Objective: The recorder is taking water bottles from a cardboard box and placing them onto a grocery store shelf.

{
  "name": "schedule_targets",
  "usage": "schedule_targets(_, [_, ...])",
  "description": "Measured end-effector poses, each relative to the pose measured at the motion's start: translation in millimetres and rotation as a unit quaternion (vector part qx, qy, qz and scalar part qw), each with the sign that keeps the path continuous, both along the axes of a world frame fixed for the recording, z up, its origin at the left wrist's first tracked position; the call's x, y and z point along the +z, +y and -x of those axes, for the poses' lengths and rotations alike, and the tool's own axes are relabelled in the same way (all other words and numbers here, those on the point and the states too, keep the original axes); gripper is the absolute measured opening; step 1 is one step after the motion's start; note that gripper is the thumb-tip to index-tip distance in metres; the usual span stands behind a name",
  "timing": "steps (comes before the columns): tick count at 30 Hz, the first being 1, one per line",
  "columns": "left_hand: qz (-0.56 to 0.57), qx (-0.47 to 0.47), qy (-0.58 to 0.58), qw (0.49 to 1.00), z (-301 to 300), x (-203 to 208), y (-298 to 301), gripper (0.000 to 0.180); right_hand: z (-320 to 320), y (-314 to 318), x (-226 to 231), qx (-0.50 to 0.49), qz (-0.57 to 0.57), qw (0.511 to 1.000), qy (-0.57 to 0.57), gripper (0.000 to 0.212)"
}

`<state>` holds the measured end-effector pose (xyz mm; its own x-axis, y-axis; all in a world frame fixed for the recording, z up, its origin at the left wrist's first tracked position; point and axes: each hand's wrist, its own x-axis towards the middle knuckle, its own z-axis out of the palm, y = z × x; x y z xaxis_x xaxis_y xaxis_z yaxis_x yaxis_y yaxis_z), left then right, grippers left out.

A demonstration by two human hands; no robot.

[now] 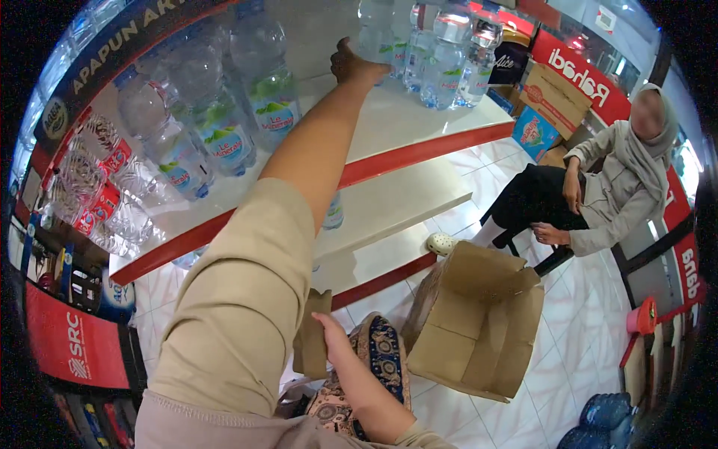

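My left arm stretches up over the white shelf (404,131). At its end my left hand (359,67) is open, thumb apart from the fingers and nothing visible in it, in a gap between two groups of clear water bottles. The right-hand bottles (443,67) stand just beside the thumb. Left of my arm are large bottles (273,97) with green and white labels. Low down, my right hand (334,340) is closed at the edge of a brown piece of cardboard (310,344), partly hidden behind my left sleeve.
An open cardboard box (479,322) sits on the tiled floor, beside a white perforated shoe (440,243). A person (613,179) sits at the right. Red-labelled bottle packs (101,187) fill the shelf's left end. More cartons (553,101) are stacked behind. Blue bottles (598,419) lie lower right.
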<state>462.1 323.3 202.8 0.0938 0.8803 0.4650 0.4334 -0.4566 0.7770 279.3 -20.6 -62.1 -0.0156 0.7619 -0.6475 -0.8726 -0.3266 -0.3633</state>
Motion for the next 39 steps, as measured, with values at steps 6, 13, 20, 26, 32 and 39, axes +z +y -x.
schedule_targets(6, [-0.071,-0.059,-0.019,0.996,5.0,-7.3,43.8,0.095,19.5,9.3,5.5,0.038,-0.047,0.997,-0.055,0.028])
schedule_targets(13, [-0.005,0.017,0.133,0.991,24.5,2.2,-7.6,0.094,7.0,7.4,9.6,-0.001,-0.029,0.998,-0.051,0.03])
schedule_targets(20, [0.035,-0.114,0.03,0.992,80.9,13.0,-68.3,0.077,15.1,0.4,-6.4,0.012,-0.065,0.995,-0.08,0.026])
schedule_targets(26, [0.226,-0.306,-0.104,0.919,143.5,1.8,-168.3,0.057,6.6,-13.0,36.5,0.005,-0.031,0.995,-0.098,0.036])
schedule_targets(32, [0.269,-0.373,-0.041,0.887,254.9,-70.7,-292.4,0.076,-14.2,-27.9,50.2,-0.118,-0.143,0.981,-0.053,0.05])
schedule_targets(39, [0.46,-0.412,0.064,0.784,379.8,-181.7,-345.4,0.054,-3.4,-23.6,49.6,-0.042,-0.277,0.959,0.051,0.072])
